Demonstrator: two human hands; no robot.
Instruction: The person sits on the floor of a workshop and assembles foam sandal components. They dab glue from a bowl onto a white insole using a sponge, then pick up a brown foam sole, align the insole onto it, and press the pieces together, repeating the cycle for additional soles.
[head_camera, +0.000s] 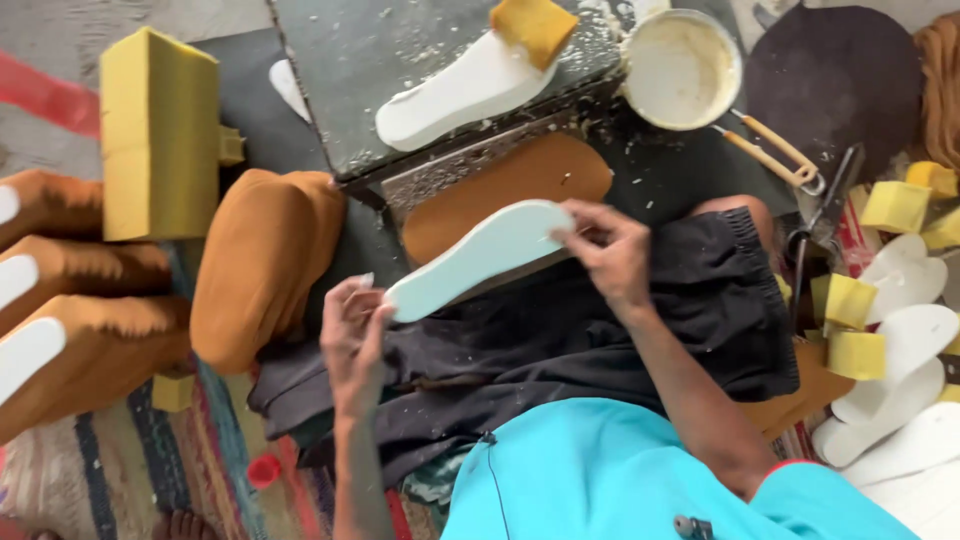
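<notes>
- Head view: the left hand pinches the near-left end of a white sole, fingers closed on its edge.
- The right hand grips the sole's far-right end, thumb and fingers shut around it.
- The sole hangs tilted above the lap, over dark shorts, just near of a brown sole lying flat.
- Far centre, a dark bench carries another white sole with a yellow sponge on its right end.
- Right of the bench sits a white bowl; scissors lie near it.
- Far left stands a yellow foam block; brown pieces are stacked beside it.
- At the right edge lie white soles and small yellow foam cubes.
</notes>
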